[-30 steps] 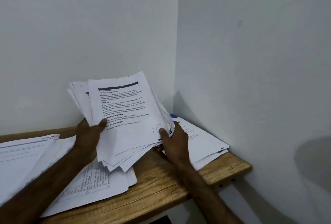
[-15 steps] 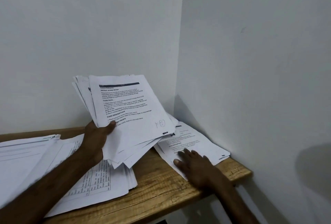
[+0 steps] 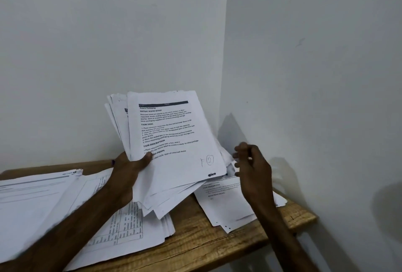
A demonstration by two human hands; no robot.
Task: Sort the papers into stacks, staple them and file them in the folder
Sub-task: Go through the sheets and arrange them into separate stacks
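My left hand (image 3: 128, 169) grips a fanned bundle of printed sheets (image 3: 171, 141), tilted up above the wooden table (image 3: 202, 241), thumb on the front page. My right hand (image 3: 252, 163) hovers in the air just right of the bundle, fingers loosely curled, holding nothing. Below it a small stack of printed papers (image 3: 226, 204) lies flat at the table's right end. A larger pile with a table printout (image 3: 121, 228) lies under my left forearm, and more sheets (image 3: 32, 195) spread out to the far left. No stapler or folder is visible.
The table stands in a corner, with white walls (image 3: 304, 76) close behind and on the right. Its right end (image 3: 304, 217) and front edge drop off to the floor. A strip of bare wood shows between the two flat piles.
My right hand let go of the bundle, laid a sheet on the right stack, then rose from it back up beside the bundle. My left hand kept its grip.
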